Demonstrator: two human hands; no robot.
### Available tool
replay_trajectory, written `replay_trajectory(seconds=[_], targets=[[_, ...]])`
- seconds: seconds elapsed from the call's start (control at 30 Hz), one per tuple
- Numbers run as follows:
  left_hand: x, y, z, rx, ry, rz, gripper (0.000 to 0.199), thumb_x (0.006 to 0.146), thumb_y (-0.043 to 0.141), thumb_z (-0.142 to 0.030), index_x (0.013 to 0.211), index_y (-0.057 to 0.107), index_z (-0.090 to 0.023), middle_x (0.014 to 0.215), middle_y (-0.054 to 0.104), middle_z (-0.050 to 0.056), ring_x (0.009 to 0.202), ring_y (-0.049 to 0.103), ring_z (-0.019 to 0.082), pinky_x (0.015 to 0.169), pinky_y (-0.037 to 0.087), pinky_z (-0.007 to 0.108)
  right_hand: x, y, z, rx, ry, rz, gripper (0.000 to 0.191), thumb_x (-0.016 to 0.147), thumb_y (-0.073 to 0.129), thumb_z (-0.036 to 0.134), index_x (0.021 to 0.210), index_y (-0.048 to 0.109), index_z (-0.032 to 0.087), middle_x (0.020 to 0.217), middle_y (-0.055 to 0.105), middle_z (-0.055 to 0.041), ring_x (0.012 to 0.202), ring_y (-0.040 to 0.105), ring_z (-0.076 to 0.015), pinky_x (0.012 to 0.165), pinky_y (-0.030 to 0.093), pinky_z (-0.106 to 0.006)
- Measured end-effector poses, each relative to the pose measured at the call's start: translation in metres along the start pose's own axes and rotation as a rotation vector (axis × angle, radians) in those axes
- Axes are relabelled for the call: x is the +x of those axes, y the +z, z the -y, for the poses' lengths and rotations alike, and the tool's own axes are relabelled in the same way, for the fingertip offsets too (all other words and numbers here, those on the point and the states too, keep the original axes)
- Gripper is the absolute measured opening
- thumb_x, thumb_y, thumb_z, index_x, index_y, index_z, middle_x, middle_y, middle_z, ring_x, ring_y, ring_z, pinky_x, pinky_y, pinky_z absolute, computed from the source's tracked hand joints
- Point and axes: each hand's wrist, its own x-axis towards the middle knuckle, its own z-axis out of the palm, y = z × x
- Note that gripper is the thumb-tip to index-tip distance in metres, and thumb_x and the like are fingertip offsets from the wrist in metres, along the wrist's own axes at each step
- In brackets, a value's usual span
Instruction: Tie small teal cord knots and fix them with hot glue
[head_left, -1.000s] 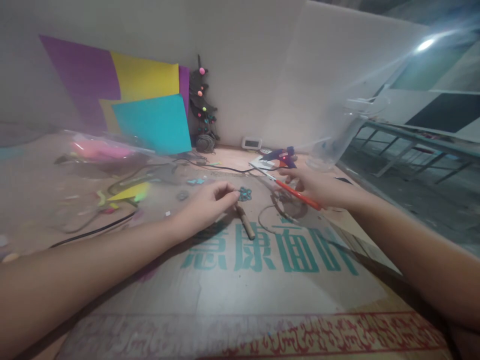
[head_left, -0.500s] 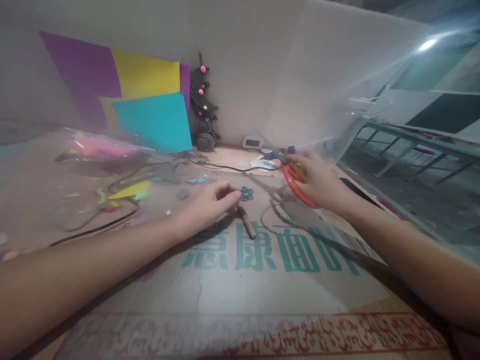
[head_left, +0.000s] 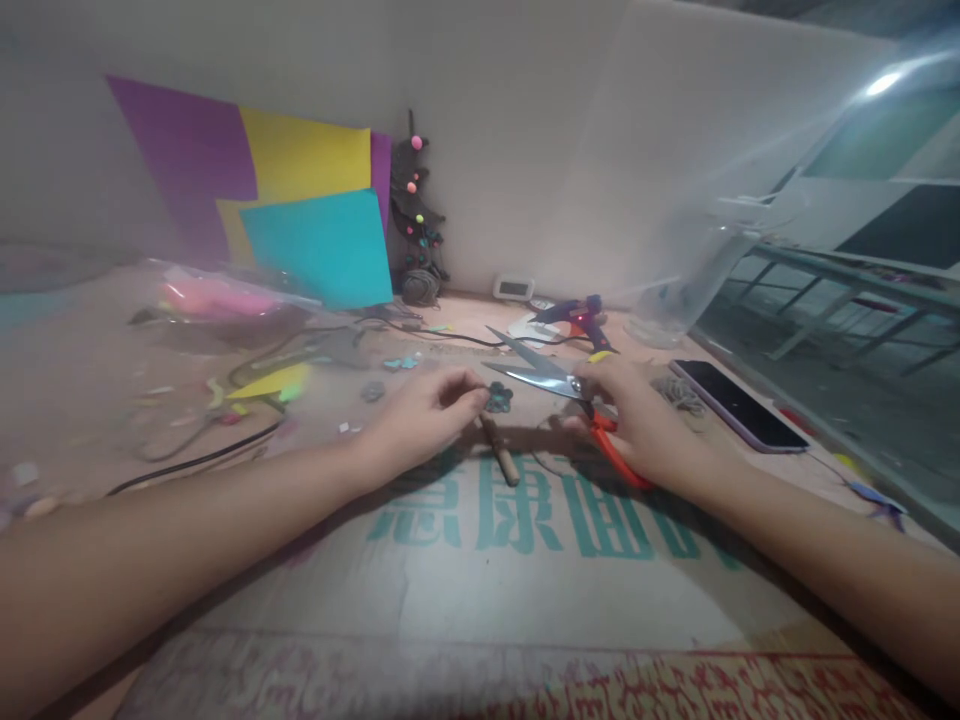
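Pinched between the thumb and fingers of my left hand [head_left: 435,410] is a small dark flower-shaped piece [head_left: 499,397] with green on it. Scissors [head_left: 544,378] with red handles are in my right hand [head_left: 637,415]; their blades are spread apart and point left, close to the flower piece without touching it. A short brown stick [head_left: 500,452] lies on the table just below the flower piece, its upper end near my left fingertips.
A glue gun [head_left: 581,315] rests at the back beside a small white clock [head_left: 514,289]. A phone [head_left: 739,405] and coiled cord [head_left: 679,395] lie at the right. Coloured sheets [head_left: 315,250] and a decorated small tree [head_left: 418,220] stand behind. Scraps and a yellow piece [head_left: 268,382] are left.
My right hand has come down and nearer with the scissors, whose blades now show clearly spread. The glue gun is now apart from that hand. My left hand has hardly moved.
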Motion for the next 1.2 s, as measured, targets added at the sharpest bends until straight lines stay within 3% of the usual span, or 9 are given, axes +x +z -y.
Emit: replay_trajectory(seconds=[0.2,0.33,0.67,0.83,1.2], targets=[[0.0009,0.0007,-0.0004,-0.069,-0.027,0.012,0.021,0.088,0.051,-0.036,0.079,0.057,-0.018,0.074,0.064,0.002,0.07,0.062,0.017,0.063,0.047,0.027,-0.0009,0.0062,-0.0105,-0.003,0.009,0.02,0.048,0.079,0.066,0.054,0.111,0.057,0.019,0.102,0.059,-0.012,0.094,0.056,-0.029,0.081,0.047,-0.042],[0.001,-0.0004,0.0008,0.0,0.017,0.01,0.022,0.089,0.049,-0.035,0.079,0.058,-0.018,0.075,0.063,0.002,0.072,0.06,0.017,0.065,0.045,0.028,0.0004,0.0052,-0.0079,-0.043,-0.059,0.03,0.041,0.08,0.066,0.051,0.104,0.058,0.019,0.097,0.058,-0.0104,0.09,0.055,-0.0266,0.08,0.046,-0.04],[-0.0011,-0.0022,-0.005,0.017,0.054,0.013,0.013,0.088,0.047,-0.027,0.081,0.055,-0.02,0.075,0.059,-0.001,0.072,0.056,0.016,0.064,0.041,0.027,-0.001,0.0064,-0.0071,-0.148,-0.103,0.046,0.044,0.081,0.065,0.05,0.11,0.058,0.018,0.1,0.056,-0.012,0.093,0.053,-0.0273,0.081,0.047,-0.041],[-0.0011,-0.0016,-0.0043,-0.007,0.056,0.009,0.01,0.084,0.048,-0.024,0.081,0.057,-0.02,0.085,0.064,0.001,0.081,0.059,0.018,0.069,0.044,0.027,-0.0016,0.0053,-0.0046,-0.168,-0.123,0.032,0.044,0.082,0.064,0.05,0.111,0.058,0.018,0.099,0.056,-0.0119,0.091,0.053,-0.0264,0.078,0.047,-0.039],[-0.001,-0.0033,-0.0039,0.047,0.047,-0.014,0.017,0.082,0.047,-0.024,0.089,0.062,-0.02,0.086,0.067,0.002,0.08,0.06,0.02,0.071,0.044,0.03,-0.0038,0.0055,-0.0032,-0.218,-0.152,-0.004,0.045,0.085,0.06,0.052,0.109,0.062,0.014,0.097,0.059,-0.0144,0.087,0.056,-0.0275,0.073,0.048,-0.039]])
